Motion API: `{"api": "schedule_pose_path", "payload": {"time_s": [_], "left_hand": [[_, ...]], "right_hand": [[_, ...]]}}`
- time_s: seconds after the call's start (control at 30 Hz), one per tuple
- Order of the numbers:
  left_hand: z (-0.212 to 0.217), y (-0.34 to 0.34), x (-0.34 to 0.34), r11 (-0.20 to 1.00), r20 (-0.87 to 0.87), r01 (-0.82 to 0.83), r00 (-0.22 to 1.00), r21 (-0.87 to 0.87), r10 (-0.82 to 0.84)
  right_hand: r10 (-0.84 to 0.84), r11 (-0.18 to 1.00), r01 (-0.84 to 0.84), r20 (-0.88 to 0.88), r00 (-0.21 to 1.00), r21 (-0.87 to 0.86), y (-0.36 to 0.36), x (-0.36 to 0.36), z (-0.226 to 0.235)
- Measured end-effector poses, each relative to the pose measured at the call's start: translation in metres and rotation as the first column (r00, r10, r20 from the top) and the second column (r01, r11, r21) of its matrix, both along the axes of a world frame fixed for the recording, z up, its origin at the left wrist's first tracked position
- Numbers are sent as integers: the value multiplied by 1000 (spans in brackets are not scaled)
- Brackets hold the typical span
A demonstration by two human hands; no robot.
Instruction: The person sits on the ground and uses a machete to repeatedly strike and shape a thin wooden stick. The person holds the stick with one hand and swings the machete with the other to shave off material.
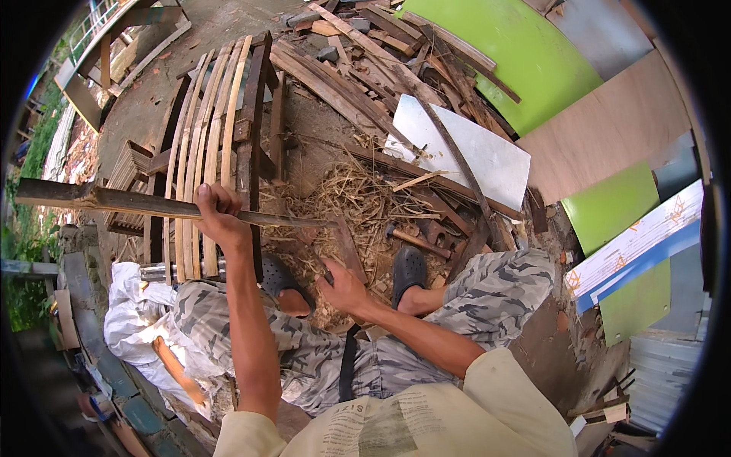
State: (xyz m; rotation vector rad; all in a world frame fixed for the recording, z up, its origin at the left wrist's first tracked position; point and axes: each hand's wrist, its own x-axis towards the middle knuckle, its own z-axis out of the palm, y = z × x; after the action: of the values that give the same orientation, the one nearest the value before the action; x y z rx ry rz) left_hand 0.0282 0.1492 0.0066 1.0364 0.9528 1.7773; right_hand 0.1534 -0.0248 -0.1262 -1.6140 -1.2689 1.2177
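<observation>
My left hand (pixel 219 212) is closed round a long, rough wooden stick (pixel 137 202). The stick reaches from the far left, over a row of pale slats (pixel 199 152), to a thin end above the shavings. Lower and to the right, my right hand (pixel 346 288) is in a fist between my knees. Something dark shows at its thumb, but its kind is unclear. A flat brown piece (pixel 350 250) lies just beyond that fist, and I cannot tell whether the two are joined. The slats rest across a dark wooden frame (pixel 251 129).
Wood shavings (pixel 350 190) cover the ground before my feet, with a hammer (pixel 417 241) beside my right shoe. Beyond lies a scrap wood pile (pixel 381 61) and a white board (pixel 464 152). Green panels (pixel 525 68) stand at right; a white sack (pixel 141 305) lies at left.
</observation>
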Motion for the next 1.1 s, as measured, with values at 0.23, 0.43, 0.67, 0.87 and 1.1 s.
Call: {"api": "schedule_pose_path", "payload": {"time_s": [0.23, 0.43, 0.67, 0.87, 1.1], "left_hand": [[1, -3, 0, 999, 67, -31, 997, -31, 33], [-2, -4, -10, 997, 101, -73, 992, -27, 76], [-2, -5, -6, 999, 93, -34, 995, -4, 35], [0, -6, -8, 996, 105, -78, 991, -38, 82], [3, -8, 5, 1000, 11, 3, 1000, -9, -3]], "right_hand": [[-9, 1000, 5, 120, 993, 31, 15, 3, -37], [2, 1000, 0, 97, 995, -19, 11, -6, -11], [-2, 999, 10, 143, 990, -52, 24, 1, -25], [58, 993, -36, 203, 977, -110, 23, -1, -3], [-52, 998, 58, 188, 981, -26, 21, 6, -54]]}}
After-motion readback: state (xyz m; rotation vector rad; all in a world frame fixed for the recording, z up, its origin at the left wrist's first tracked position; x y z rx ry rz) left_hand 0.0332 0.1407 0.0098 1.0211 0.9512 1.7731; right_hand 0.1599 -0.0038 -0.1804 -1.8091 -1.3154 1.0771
